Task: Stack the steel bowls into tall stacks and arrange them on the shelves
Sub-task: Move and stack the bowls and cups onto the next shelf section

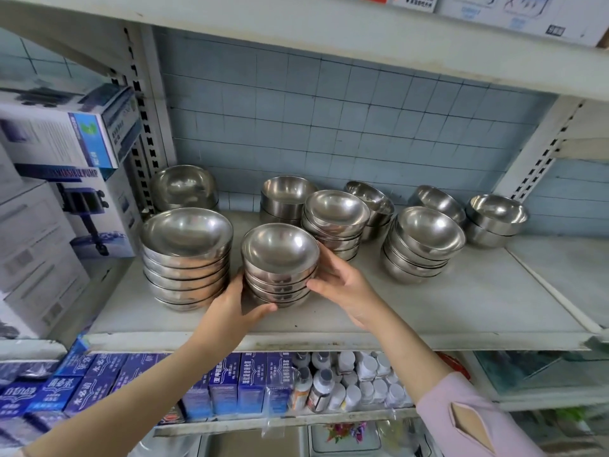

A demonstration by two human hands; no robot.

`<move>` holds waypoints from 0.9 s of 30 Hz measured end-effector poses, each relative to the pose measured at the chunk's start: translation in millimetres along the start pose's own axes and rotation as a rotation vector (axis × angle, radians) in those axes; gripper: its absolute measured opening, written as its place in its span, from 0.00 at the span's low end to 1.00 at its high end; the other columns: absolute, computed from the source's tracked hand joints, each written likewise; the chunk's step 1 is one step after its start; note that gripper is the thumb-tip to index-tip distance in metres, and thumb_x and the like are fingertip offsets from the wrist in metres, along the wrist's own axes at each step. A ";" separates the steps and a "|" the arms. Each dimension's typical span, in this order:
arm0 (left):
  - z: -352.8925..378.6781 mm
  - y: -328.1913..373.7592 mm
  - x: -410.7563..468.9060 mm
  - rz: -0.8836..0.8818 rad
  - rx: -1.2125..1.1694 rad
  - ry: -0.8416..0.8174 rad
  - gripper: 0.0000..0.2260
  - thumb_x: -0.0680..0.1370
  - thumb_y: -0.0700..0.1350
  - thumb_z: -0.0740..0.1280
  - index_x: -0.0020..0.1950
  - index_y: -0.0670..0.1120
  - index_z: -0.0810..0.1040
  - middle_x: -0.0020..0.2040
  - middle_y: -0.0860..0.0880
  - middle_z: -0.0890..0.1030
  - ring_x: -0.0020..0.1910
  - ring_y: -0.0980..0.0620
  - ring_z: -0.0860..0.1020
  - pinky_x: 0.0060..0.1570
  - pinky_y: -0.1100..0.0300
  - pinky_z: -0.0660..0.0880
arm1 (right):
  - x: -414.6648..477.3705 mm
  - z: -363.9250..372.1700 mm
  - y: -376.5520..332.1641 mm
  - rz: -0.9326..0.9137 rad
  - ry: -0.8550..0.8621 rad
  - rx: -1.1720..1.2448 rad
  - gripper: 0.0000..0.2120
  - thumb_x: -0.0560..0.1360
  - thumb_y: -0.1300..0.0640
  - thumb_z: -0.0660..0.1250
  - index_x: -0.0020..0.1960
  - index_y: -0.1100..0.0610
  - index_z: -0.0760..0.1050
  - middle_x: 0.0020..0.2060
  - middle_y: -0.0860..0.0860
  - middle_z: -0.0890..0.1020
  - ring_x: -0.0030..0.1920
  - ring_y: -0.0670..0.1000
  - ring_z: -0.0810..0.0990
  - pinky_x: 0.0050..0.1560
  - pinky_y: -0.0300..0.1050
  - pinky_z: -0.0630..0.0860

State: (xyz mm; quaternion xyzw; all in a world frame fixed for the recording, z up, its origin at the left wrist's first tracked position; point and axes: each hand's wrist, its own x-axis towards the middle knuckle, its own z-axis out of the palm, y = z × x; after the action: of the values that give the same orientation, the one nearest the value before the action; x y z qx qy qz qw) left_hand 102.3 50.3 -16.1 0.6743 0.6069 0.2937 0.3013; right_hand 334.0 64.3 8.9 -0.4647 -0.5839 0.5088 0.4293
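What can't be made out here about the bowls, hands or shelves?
Head view only.
1. Left hand: fingers hidden behind the held stack.
2. Back-left stack: lower bowls hidden by the big front stack.
3. Top-shelf boxes: cut off by the upper edge.
4. White bottles below: labels too small to read.

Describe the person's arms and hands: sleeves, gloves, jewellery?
No gloves, rings or watch show on the left hand or right hand. The left forearm is uncovered. The right arm wears a pale pink sleeve with a diamond-shaped tan opening or patch.
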 end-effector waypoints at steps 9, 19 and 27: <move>-7.2 25.3 -44.0 0.226 0.202 -0.043 0.09 0.76 0.56 0.67 0.52 0.53 0.75 0.50 0.58 0.77 0.50 0.61 0.76 0.50 0.67 0.73 | -43.8 -44.6 -18.7 -0.012 0.115 -0.196 0.26 0.69 0.51 0.77 0.65 0.46 0.75 0.62 0.44 0.81 0.64 0.42 0.78 0.68 0.47 0.72; 68.4 154.6 -23.9 0.612 0.026 -0.156 0.18 0.77 0.54 0.67 0.66 0.56 0.71 0.57 0.63 0.71 0.49 0.74 0.69 0.50 0.83 0.62 | -120.2 -158.0 -46.9 -0.109 0.465 -0.244 0.17 0.73 0.60 0.74 0.61 0.52 0.79 0.55 0.45 0.85 0.58 0.44 0.82 0.63 0.41 0.75; 179.7 263.9 24.3 0.647 -0.099 -0.228 0.28 0.78 0.51 0.68 0.75 0.47 0.62 0.71 0.52 0.68 0.69 0.56 0.67 0.63 0.74 0.60 | -135.3 -289.9 -27.3 -0.170 0.806 -0.163 0.19 0.73 0.62 0.74 0.63 0.55 0.78 0.59 0.49 0.83 0.59 0.48 0.80 0.61 0.37 0.76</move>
State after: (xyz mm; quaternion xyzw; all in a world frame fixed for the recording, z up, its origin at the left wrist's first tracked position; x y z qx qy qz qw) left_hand 410.6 43.9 69.9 0.8450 0.3089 0.3257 0.2907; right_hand 640.5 -13.0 65.1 -0.6093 -0.4437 0.2012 0.6256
